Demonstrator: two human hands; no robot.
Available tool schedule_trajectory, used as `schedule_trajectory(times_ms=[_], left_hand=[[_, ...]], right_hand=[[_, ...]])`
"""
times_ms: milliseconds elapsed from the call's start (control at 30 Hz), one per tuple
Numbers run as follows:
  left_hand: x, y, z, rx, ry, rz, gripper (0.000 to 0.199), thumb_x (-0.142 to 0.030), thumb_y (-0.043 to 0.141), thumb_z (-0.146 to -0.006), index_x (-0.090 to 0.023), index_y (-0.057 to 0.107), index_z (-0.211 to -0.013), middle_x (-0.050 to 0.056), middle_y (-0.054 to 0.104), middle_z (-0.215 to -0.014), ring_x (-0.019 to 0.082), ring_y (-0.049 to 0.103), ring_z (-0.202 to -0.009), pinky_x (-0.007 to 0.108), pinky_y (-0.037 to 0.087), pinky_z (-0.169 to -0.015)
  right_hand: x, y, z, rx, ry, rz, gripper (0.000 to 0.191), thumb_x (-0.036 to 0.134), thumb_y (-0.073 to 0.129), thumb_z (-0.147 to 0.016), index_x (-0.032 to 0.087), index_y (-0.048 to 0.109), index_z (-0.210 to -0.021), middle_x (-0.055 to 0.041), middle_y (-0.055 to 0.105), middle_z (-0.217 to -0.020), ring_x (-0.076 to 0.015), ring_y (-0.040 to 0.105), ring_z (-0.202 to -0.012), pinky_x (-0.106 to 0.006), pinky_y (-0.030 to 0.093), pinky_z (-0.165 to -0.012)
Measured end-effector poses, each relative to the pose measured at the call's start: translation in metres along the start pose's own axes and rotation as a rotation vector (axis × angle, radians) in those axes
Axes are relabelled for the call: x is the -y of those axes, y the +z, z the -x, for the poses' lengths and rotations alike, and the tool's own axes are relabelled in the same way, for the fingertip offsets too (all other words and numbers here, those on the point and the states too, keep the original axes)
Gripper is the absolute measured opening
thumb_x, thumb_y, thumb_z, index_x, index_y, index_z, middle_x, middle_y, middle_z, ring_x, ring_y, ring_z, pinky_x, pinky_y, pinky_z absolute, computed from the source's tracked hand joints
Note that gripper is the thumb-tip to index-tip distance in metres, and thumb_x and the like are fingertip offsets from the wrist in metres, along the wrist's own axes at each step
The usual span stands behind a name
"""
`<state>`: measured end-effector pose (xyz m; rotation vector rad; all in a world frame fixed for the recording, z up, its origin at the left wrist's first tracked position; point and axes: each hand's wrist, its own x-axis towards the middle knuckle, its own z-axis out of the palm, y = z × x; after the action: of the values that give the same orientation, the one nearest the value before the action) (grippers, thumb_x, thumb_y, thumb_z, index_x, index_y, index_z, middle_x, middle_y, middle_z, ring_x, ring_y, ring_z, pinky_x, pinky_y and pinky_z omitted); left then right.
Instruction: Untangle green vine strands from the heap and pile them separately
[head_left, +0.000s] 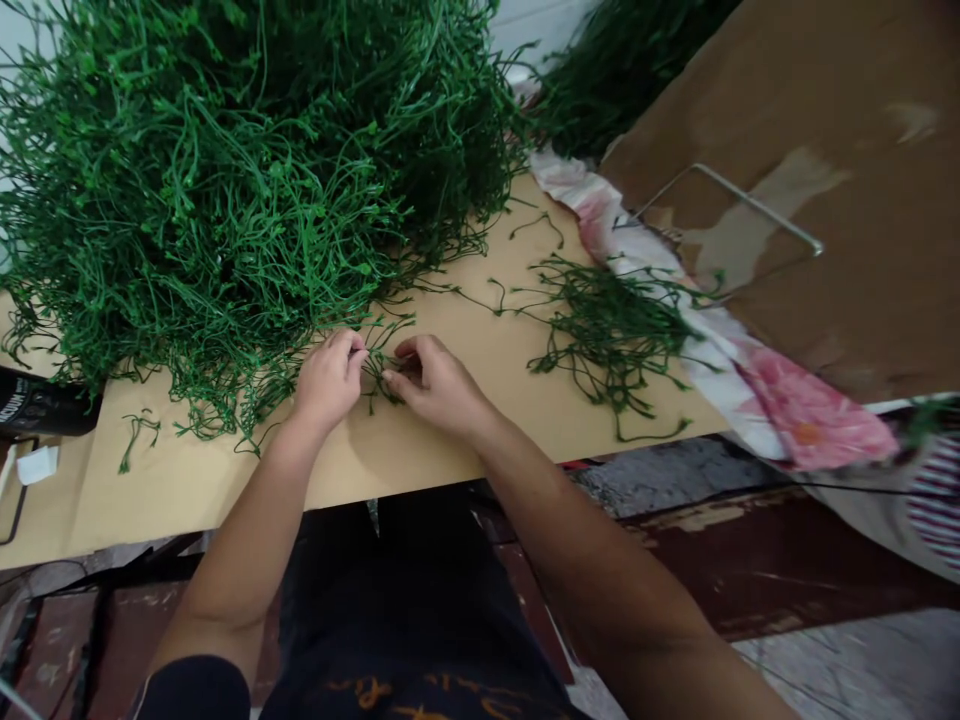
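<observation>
A tall heap of green plastic plant stems (247, 200) covers the back and left of the board. At its front edge, my left hand (330, 375) is closed, thumb and fingers pinched on a thin green stem. Just to the right, my right hand (435, 385) has its thumb and forefinger curled close around a few green stems (379, 370) between the two hands. The exact grip of the fingertips is hard to see. Apart to the right lies a smaller pile of green stems (615, 330).
A brown cardboard sheet (840, 200) with a bent metal wire leans at the right, beside a pink floral cloth (810, 410). A black cylinder (45, 402) and a white scrap (37, 464) are at the left. Loose stems (139, 435) lie near the tan board's (420, 455) front edge.
</observation>
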<state>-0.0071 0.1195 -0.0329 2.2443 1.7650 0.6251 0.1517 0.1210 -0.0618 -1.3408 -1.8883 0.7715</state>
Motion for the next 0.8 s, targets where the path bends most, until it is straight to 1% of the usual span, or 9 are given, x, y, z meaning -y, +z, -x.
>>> schedule_trajectory(times_ms=[67,133,200,233,300,400,533,667,800], left_hand=[[0.0,0.003,-0.002,-0.022,-0.04,0.084,0.019,-0.025,0.04,-0.086,-0.017,0.054,-0.094,0.007,0.062,-0.088,0.018,0.056,-0.079,0.029,0.041,-0.074],[0.001,0.006,-0.002,-0.042,-0.058,0.154,0.02,-0.028,0.039,-0.086,-0.017,0.053,-0.095,0.005,0.062,-0.086,0.015,0.055,-0.073,0.028,0.041,-0.07],[0.003,0.008,-0.003,-0.048,-0.051,0.221,0.021,-0.032,0.04,-0.086,-0.018,0.054,-0.094,0.003,0.062,-0.083,0.014,0.054,-0.07,0.026,0.041,-0.068],[0.005,0.009,-0.003,-0.041,-0.042,0.242,0.021,-0.034,0.041,-0.085,-0.018,0.055,-0.092,0.003,0.062,-0.081,0.013,0.054,-0.069,0.025,0.041,-0.067],[0.007,0.009,-0.003,-0.018,-0.009,0.244,0.023,-0.037,0.043,-0.084,-0.018,0.058,-0.087,0.003,0.061,-0.08,0.013,0.054,-0.072,0.025,0.041,-0.069],[0.009,0.009,-0.004,0.034,0.058,0.192,0.026,-0.037,0.044,-0.085,-0.018,0.061,-0.086,0.005,0.062,-0.085,0.016,0.055,-0.081,0.027,0.041,-0.074],[0.009,0.008,-0.003,0.082,0.095,0.084,0.029,-0.035,0.038,-0.088,-0.018,0.062,-0.087,0.006,0.062,-0.089,0.018,0.055,-0.086,0.028,0.041,-0.075],[0.006,0.011,0.0,0.104,0.091,-0.066,0.036,-0.034,0.028,-0.091,-0.019,0.06,-0.083,0.007,0.063,-0.088,0.019,0.056,-0.085,0.029,0.04,-0.072],[0.001,0.016,-0.001,0.137,0.047,-0.167,0.029,-0.028,0.032,-0.089,-0.022,0.06,-0.087,0.007,0.067,-0.089,0.02,0.059,-0.084,0.029,0.039,-0.067]], right_hand=[[0.004,-0.001,-0.001,-0.005,0.017,-0.122,0.026,0.035,0.053,-0.076,0.014,0.051,-0.092,-0.0084,0.057,-0.085,-0.0158,0.053,-0.072,-0.03,0.043,-0.065],[0.008,-0.001,-0.002,0.04,-0.002,-0.196,0.024,0.039,0.047,-0.08,0.016,0.051,-0.082,-0.0023,0.052,-0.069,-0.0128,0.048,-0.062,-0.028,0.04,-0.06],[0.01,-0.001,-0.003,0.081,-0.016,-0.272,0.032,0.047,0.041,-0.082,0.018,0.047,-0.071,0.0024,0.041,-0.058,-0.0102,0.039,-0.055,-0.026,0.035,-0.054],[0.011,-0.002,-0.004,0.084,-0.018,-0.315,0.037,0.052,0.039,-0.082,0.018,0.045,-0.067,0.0035,0.037,-0.056,-0.0095,0.036,-0.053,-0.025,0.034,-0.053],[0.01,-0.002,-0.004,0.063,-0.017,-0.384,0.045,0.06,0.037,-0.08,0.019,0.043,-0.064,0.0039,0.034,-0.055,-0.0092,0.035,-0.054,-0.025,0.033,-0.052],[0.007,-0.004,-0.004,0.015,0.01,-0.427,0.05,0.067,0.04,-0.076,0.019,0.046,-0.063,0.0031,0.035,-0.057,-0.01,0.036,-0.056,-0.025,0.033,-0.053],[0.002,-0.008,-0.002,-0.057,0.065,-0.464,0.05,0.066,0.045,-0.074,0.018,0.052,-0.063,0.0017,0.041,-0.059,-0.0102,0.039,-0.056,-0.026,0.035,-0.056],[-0.003,-0.008,-0.003,-0.139,0.093,-0.521,0.046,0.062,0.047,-0.075,0.018,0.052,-0.062,0.0,0.048,-0.063,-0.0107,0.045,-0.059,-0.027,0.04,-0.06],[0.001,0.0,0.0,-0.261,0.055,-0.523,0.041,0.057,0.048,-0.078,0.019,0.051,-0.061,-0.0015,0.051,-0.065,-0.0134,0.052,-0.069,-0.03,0.045,-0.069]])
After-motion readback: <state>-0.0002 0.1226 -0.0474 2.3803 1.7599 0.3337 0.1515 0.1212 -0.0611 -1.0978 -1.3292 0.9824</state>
